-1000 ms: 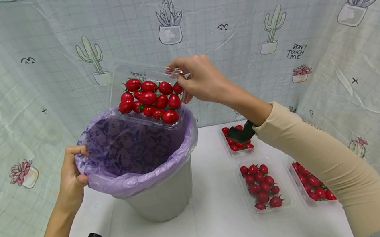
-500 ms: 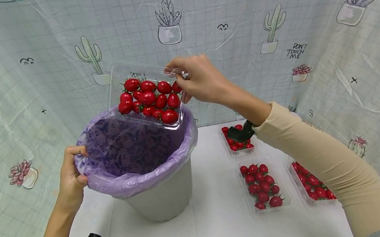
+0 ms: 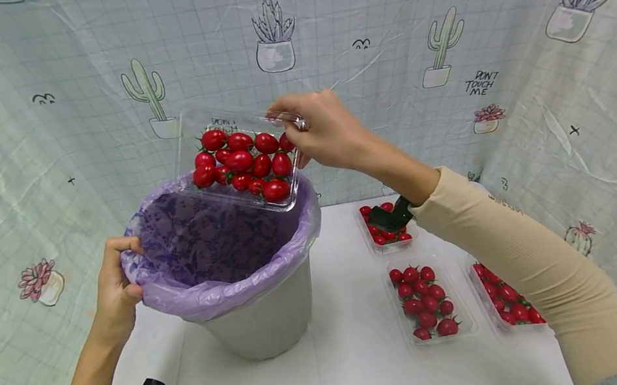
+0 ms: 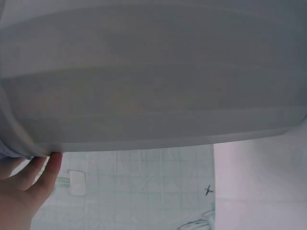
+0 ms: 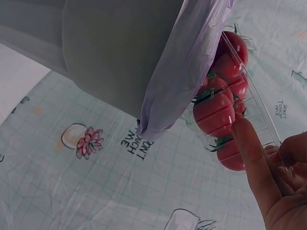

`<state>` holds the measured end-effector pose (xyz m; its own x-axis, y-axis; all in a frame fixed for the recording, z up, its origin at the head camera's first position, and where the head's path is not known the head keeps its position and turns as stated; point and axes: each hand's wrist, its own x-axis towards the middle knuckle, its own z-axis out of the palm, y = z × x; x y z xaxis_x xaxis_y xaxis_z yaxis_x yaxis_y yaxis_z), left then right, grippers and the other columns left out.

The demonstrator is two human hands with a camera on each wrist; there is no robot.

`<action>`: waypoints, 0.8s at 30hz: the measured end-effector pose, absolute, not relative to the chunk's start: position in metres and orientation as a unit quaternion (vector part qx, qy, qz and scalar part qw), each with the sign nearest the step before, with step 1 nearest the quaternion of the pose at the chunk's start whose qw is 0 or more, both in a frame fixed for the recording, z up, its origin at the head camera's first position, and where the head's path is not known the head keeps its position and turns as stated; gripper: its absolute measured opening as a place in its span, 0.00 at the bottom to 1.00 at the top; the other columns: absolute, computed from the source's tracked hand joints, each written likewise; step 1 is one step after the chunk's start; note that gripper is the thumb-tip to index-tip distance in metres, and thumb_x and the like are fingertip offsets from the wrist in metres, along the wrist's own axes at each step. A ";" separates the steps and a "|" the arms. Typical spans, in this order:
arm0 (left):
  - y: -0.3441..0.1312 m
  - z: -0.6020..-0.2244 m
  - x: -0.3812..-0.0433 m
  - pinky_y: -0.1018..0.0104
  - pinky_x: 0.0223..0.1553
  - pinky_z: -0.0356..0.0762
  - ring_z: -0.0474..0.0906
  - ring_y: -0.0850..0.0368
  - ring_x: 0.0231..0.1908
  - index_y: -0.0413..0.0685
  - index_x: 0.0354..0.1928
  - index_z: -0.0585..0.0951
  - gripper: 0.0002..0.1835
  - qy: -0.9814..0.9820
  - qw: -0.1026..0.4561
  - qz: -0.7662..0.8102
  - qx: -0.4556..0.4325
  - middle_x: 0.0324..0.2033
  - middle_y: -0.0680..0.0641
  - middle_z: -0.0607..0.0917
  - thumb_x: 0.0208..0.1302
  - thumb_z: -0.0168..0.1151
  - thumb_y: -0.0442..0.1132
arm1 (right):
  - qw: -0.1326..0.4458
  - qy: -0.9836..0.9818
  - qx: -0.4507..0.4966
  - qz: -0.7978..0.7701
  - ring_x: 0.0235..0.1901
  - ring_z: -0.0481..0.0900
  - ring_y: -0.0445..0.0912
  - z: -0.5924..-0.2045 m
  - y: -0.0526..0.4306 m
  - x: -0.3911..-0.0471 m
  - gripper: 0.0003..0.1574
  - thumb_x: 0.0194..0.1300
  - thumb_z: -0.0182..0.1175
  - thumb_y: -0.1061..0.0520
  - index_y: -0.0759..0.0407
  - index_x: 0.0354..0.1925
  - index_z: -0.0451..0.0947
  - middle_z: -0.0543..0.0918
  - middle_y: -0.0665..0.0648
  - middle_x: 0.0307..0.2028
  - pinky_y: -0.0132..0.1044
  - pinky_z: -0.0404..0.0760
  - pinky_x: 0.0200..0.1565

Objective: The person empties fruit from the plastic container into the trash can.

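A grey trash bin lined with a purple butterfly-print bag stands on the white table, tilted a little. My left hand grips the bin's left rim over the bag; in the left wrist view its fingers touch the bin's side under the rim. My right hand pinches the right edge of a clear plastic box of red cherry tomatoes. The box leans over the bin's far rim with the tomatoes gathered at its low side. In the right wrist view tomatoes show through the box wall beside the bag.
On the right of the white table lie more clear boxes of cherry tomatoes: one at the back, one in the middle, one at the right, partly under my right sleeve. A cactus-print curtain encloses the table.
The tomato box has shifted very slightly in my right hand, its upper edge a touch lower. Both hands and the bin stay in place.
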<state>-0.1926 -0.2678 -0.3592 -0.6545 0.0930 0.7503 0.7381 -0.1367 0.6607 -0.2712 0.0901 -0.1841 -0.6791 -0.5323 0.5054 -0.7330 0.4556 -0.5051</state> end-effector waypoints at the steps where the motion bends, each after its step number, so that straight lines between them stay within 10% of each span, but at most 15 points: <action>1: -0.268 -0.359 -0.192 0.67 0.30 0.57 0.66 0.59 0.39 0.40 0.50 0.72 0.36 -0.612 0.239 -0.673 -0.340 0.42 0.49 0.72 0.55 0.77 0.60 | 0.139 -0.841 0.376 0.363 0.22 0.88 0.48 -0.184 0.090 -0.271 0.22 0.72 0.48 0.71 0.67 0.58 0.80 0.87 0.62 0.55 0.33 0.85 0.26; 24: -0.265 -0.357 -0.189 0.64 0.29 0.53 0.64 0.59 0.37 0.41 0.50 0.72 0.36 -0.614 0.239 -0.672 -0.338 0.40 0.50 0.71 0.56 0.77 0.60 | 0.149 -0.844 0.383 0.344 0.22 0.88 0.45 -0.184 0.090 -0.270 0.23 0.72 0.48 0.71 0.66 0.60 0.80 0.86 0.61 0.57 0.30 0.84 0.26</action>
<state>-0.1891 -0.2646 -0.3571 -0.6573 0.0937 0.7478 0.7363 -0.1318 0.6637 -0.2699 0.0902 -0.1837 -0.6618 -0.5451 0.5147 -0.7496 0.4691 -0.4670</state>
